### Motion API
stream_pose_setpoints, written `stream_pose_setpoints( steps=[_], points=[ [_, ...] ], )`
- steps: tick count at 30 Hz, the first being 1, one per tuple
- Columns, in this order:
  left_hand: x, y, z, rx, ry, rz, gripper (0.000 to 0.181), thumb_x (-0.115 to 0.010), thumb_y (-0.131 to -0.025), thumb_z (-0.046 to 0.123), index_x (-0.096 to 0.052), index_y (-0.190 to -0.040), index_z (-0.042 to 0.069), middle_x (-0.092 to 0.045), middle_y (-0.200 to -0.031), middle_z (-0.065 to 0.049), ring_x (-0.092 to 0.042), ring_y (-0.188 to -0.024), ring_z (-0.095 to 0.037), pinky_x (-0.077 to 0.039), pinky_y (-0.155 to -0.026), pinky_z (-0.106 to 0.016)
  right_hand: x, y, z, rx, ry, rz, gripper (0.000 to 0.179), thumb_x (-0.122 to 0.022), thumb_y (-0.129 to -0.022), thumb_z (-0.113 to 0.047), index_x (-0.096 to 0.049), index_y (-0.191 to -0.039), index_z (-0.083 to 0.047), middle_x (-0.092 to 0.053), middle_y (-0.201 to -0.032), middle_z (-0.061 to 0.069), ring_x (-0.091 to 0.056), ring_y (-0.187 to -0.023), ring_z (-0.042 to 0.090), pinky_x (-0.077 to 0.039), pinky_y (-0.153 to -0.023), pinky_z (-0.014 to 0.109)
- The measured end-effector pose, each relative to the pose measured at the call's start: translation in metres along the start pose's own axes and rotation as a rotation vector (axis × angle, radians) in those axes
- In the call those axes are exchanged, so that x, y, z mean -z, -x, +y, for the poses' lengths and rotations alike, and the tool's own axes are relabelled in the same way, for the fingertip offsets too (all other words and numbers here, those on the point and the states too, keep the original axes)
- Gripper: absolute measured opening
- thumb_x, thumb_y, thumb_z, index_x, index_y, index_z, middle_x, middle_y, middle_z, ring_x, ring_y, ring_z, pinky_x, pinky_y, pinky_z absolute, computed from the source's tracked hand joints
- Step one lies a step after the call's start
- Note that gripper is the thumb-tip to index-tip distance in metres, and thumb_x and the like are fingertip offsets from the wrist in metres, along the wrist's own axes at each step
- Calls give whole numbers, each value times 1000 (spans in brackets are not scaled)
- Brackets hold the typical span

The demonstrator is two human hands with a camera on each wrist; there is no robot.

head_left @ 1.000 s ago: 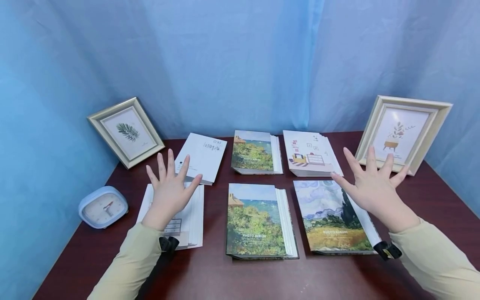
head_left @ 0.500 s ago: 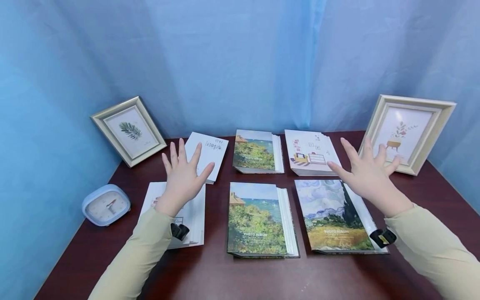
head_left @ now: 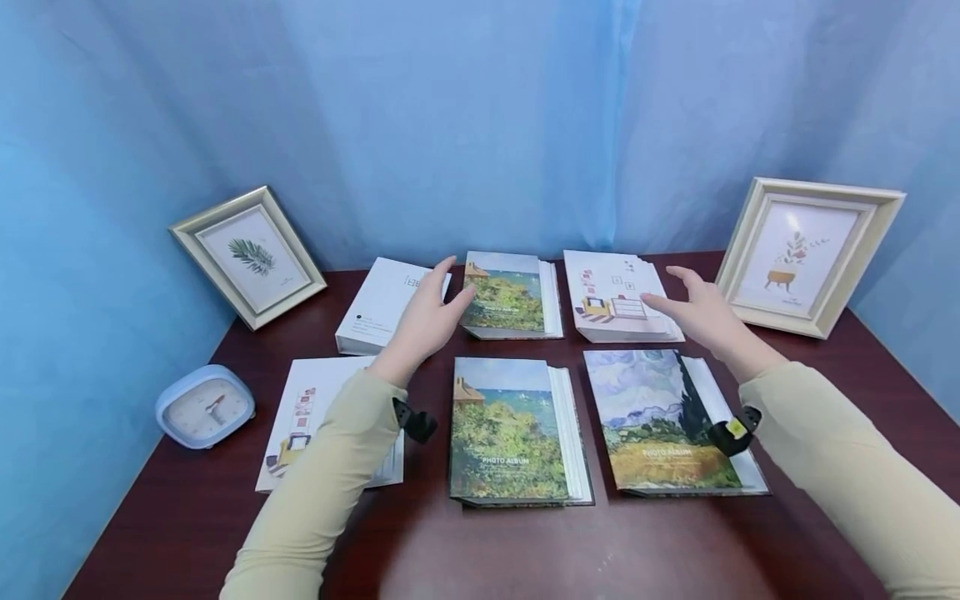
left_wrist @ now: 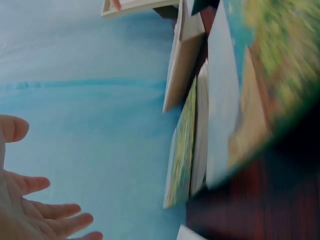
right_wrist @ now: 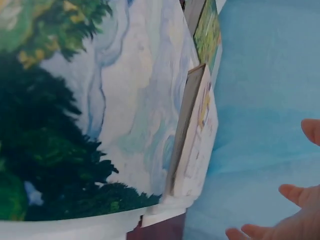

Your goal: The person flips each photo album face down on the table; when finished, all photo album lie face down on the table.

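Observation:
My left hand (head_left: 422,327) hovers with fingers extended over the right side of the white book (head_left: 375,312), its thumb overlapping the edge of the small landscape photo album (head_left: 504,296). In the left wrist view, the same hand's fingers (left_wrist: 62,210) are spread with nothing between them. My right hand (head_left: 711,323) is beside the white album with a furniture drawing (head_left: 615,292), thumb overlapping its right side. Fingers (right_wrist: 295,195) in the right wrist view are apart and hold nothing. Under the right wrist lies the wheat-field photo album (head_left: 660,425).
A larger landscape photo album (head_left: 510,433) lies front centre. Another white furniture-print album (head_left: 307,400) is partly under the left forearm. A blue clock (head_left: 206,408) and a leaf picture frame (head_left: 251,258) stand left; a plant picture frame (head_left: 810,250) stands right. Blue curtain (head_left: 450,125) backs the table.
Both hands have moved inward from a wide spread-finger pose, the left one rightward, the right one slightly leftward, and turned more side-on. The albums stay where they were.

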State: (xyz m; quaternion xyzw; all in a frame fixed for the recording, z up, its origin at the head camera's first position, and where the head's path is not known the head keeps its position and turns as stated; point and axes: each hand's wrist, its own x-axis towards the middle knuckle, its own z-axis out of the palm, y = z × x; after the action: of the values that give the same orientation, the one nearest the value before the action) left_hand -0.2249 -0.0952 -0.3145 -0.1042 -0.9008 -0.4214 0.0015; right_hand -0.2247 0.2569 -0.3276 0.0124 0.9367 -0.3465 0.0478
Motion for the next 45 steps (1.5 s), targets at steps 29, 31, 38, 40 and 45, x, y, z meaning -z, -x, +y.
stream_pose_setpoints(
  steps=[29, 31, 38, 40, 45],
  points=[
    [-110, -64, 14, 179, 834, -66, 42, -48, -100, 15, -42, -142, 15, -39, -143, -17, -45, -127, -30, -44, -101, -45, 6, -49, 43, -246, -363, -239, 98, -64, -89, -31, 8, -152, -8, 14, -154, 27, -3, -137, 56, -13, -111, 64],
    [-113, -66, 15, 196, 825, -96, 43, -49, -99, 15, -42, -142, 15, -39, -144, -17, -45, -127, -31, -44, -100, -45, 5, -48, 45, -259, -361, -249, 97, -63, -90, -29, 8, -152, -8, 15, -154, 27, -3, -138, 55, -14, -111, 63],
    [-126, -75, 13, 256, 810, -164, 46, -51, -99, 15, -41, -143, 16, -43, -141, -16, -43, -131, -32, -47, -98, -44, 1, -49, 48, -269, -351, -258, 98, -66, -88, -25, 6, -152, -8, 11, -155, 28, -4, -139, 52, -16, -112, 62],
    [-130, -76, 13, 264, 815, -190, 47, -52, -98, 15, -40, -144, 15, -43, -142, -16, -42, -132, -32, -47, -99, -43, 0, -49, 47, -264, -337, -263, 96, -66, -88, -23, 3, -152, -7, 9, -155, 28, -6, -140, 50, -17, -112, 61],
    [-136, -80, 14, 282, 832, -223, 49, -52, -98, 15, -37, -146, 13, -41, -144, -17, -41, -134, -32, -46, -99, -43, -3, -51, 45, -282, -295, -258, 91, -65, -88, -17, -3, -152, -5, 5, -155, 28, -8, -140, 47, -19, -111, 61]
  ],
)
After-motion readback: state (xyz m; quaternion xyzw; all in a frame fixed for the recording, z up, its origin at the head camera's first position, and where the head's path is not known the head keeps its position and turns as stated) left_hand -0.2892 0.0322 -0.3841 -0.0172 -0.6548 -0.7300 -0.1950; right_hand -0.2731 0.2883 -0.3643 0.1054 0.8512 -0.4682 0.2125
